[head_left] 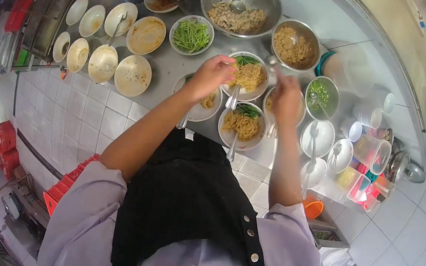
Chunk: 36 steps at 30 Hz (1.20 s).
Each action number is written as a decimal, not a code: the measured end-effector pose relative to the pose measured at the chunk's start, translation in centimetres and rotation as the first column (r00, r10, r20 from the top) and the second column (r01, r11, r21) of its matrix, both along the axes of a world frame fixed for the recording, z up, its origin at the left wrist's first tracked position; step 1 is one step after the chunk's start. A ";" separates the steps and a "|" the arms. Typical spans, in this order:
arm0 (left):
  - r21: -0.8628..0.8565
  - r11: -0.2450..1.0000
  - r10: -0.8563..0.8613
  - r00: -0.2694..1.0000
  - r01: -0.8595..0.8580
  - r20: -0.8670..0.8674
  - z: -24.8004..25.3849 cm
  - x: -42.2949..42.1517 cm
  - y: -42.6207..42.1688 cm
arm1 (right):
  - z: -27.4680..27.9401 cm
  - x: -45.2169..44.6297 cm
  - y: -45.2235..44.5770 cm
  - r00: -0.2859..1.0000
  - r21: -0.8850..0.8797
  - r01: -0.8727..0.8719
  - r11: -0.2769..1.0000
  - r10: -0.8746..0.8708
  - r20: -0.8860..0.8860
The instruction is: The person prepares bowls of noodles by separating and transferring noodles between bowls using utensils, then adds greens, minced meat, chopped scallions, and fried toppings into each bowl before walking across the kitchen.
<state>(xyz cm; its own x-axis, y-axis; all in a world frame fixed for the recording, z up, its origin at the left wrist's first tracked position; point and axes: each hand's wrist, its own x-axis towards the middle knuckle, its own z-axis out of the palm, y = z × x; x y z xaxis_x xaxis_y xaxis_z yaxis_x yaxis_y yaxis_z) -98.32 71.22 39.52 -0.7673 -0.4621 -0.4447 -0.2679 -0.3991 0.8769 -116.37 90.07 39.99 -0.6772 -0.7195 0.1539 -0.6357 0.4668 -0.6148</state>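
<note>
My left hand (215,76) is over the left rim of the upper bowl of noodles (251,81), its fingers pinched together. Whatever they hold, if anything, I cannot make out. Minced topping, greens and upright utensil handles show in that bowl. To its right, my right hand (287,95), somewhat blurred, is closed on a spoon (272,61) whose head points up toward the bowl of minced meat (296,45). A second bowl of noodles (243,126) with greens and a utensil stands nearer me. My forearms and hands partly cover two more noodle bowls, left (204,108) and right (299,114).
A large steel bowl of meat (242,13) and a bowl of cut green vegetables (191,35) stand behind. Chopped scallions fill a steel bowl (322,96) at right. Several used bowls (133,77) line the left; white bowls with spoons (318,137) and plastic tubs (372,152) lie right.
</note>
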 end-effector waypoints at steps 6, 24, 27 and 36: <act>0.233 0.973 -0.013 0.997 -0.004 0.073 -2.1 -11.6 3.5 | -2.4 -16.0 -4.5 0.955 0.357 -0.004 0.934 0.110 -0.276; -0.165 0.986 0.050 0.996 -0.037 0.075 -10.1 -18.8 4.9 | -4.9 -19.7 -6.0 0.842 0.144 -0.396 0.907 0.296 0.451; -0.001 0.999 0.035 0.988 -0.035 0.153 -5.8 -15.2 4.4 | -2.9 -19.3 -4.9 0.810 0.088 -0.310 0.947 0.215 0.546; -0.078 0.997 -0.025 0.999 0.028 0.045 3.3 7.5 -2.8 | 3.0 -10.3 -1.6 0.769 -0.053 -0.173 0.983 0.168 0.617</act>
